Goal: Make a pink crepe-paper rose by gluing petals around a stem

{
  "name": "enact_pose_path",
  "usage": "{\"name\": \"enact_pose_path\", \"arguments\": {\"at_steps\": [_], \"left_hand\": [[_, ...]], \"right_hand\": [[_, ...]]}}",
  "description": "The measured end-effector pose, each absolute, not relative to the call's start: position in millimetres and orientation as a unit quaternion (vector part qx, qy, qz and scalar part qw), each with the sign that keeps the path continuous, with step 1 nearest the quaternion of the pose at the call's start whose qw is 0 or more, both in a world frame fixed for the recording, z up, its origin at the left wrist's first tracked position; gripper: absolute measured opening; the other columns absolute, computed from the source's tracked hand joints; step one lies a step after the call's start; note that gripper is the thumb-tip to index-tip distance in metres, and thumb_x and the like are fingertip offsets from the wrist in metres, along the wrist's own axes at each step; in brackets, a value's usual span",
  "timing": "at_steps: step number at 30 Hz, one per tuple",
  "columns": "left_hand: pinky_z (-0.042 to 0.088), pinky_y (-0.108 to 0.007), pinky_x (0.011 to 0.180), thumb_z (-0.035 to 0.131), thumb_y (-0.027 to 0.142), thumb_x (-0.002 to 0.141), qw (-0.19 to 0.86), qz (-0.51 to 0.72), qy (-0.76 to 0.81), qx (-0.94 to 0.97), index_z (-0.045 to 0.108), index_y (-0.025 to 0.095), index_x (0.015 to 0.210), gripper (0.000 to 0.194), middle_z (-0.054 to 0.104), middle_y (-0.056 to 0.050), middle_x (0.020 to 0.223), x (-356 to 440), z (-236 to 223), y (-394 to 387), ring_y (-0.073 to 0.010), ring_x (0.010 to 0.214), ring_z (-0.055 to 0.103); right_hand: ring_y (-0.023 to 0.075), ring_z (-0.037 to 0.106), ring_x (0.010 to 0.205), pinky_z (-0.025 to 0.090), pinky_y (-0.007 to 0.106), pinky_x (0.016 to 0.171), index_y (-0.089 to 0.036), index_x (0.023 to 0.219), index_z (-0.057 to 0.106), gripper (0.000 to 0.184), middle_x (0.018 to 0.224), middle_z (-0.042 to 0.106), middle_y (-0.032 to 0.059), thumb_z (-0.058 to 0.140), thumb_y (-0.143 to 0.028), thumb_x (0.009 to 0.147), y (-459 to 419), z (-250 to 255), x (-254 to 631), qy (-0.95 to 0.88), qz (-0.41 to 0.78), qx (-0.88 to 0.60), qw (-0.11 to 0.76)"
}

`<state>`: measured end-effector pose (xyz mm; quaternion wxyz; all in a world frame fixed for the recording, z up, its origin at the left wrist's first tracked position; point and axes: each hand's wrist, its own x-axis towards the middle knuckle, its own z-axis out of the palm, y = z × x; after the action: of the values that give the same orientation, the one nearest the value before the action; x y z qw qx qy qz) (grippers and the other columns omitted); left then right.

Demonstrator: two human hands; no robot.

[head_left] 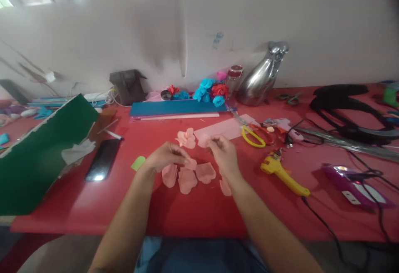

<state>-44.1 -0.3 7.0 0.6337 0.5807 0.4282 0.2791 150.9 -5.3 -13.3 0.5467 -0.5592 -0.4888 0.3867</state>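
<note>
My left hand (168, 156) is closed, with a small pink paper petal (190, 164) pinched at its fingertips. My right hand (223, 151) pinches another pale pink petal (203, 140) between thumb and finger, just over the end of a pink paper strip (229, 127). Several cut petals (187, 180) lie on the red tabletop below and between my hands, one partly covered by my right wrist. Just beyond the hands rests a pink paper flower (186, 138). A light green paper piece (138, 163) lies beside my left wrist.
At right are yellow-handled scissors (254, 137), a yellow glue gun (283, 175) with a cord and a purple power socket box (357, 185). A phone (102, 160) and green board (46, 161) lie left. Behind stand blue paper flowers (205, 90) and a metal jug (260, 77).
</note>
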Motion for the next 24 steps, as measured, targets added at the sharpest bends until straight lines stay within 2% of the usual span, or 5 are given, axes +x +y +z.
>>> {"name": "enact_pose_path", "arguments": {"at_steps": [7,11,14,19,24], "left_hand": [[0.044,-0.026,0.058,0.075,0.018,0.051,0.582,0.232,0.343,0.7,0.069,0.018,0.05,0.006,0.065,-0.004,0.065,-45.1,13.9,-2.9,-0.017,0.06,0.057],[0.045,-0.028,0.062,0.076,0.02,0.05,0.611,0.174,0.301,0.712,0.075,0.019,0.067,0.017,0.067,-0.006,0.074,-53.7,21.1,-2.5,-0.0203,0.067,0.059],[0.044,-0.027,0.064,0.072,0.026,0.061,0.613,0.232,0.348,0.67,0.074,0.019,0.081,0.022,0.066,-0.005,0.074,-56.3,19.0,-0.7,-0.0174,0.068,0.058],[0.039,-0.023,0.063,0.066,0.035,0.07,0.562,0.382,0.443,0.585,0.071,0.016,0.084,0.025,0.062,-0.004,0.074,-39.1,2.9,2.6,-0.0129,0.067,0.052],[0.029,-0.021,0.053,0.058,0.044,0.075,0.56,0.457,0.46,0.516,0.07,0.016,0.087,0.032,0.051,0.002,0.062,-16.5,-9.4,3.8,-0.0078,0.052,0.036]], "right_hand": [[0.0158,0.063,0.064,0.047,0.025,0.056,-0.019,0.078,0.053,0.015,0.066,0.065,0.0011,0.059,-0.031,0.071,-1.5,-14.8,153.3,-0.425,0.429,-0.536,0.59],[0.0157,0.064,0.064,0.048,0.027,0.059,-0.02,0.078,0.054,0.013,0.064,0.064,-0.0008,0.06,-0.029,0.071,-2.3,-14.3,152.5,-0.416,0.444,-0.53,0.591],[0.014,0.061,0.063,0.047,0.027,0.063,-0.019,0.078,0.055,0.013,0.066,0.063,-0.001,0.062,-0.027,0.07,-2.3,-13.6,152.3,-0.43,0.449,-0.526,0.581],[0.0121,0.054,0.059,0.044,0.026,0.062,-0.019,0.073,0.057,0.013,0.061,0.058,-0.0022,0.064,-0.029,0.068,-5.8,-5.5,151.5,-0.46,0.485,-0.51,0.54],[0.0111,0.048,0.055,0.04,0.025,0.058,-0.02,0.077,0.062,0.018,0.059,0.055,-0.0035,0.068,-0.034,0.068,-6.1,-6.8,153.4,-0.469,0.508,-0.488,0.533]]}}
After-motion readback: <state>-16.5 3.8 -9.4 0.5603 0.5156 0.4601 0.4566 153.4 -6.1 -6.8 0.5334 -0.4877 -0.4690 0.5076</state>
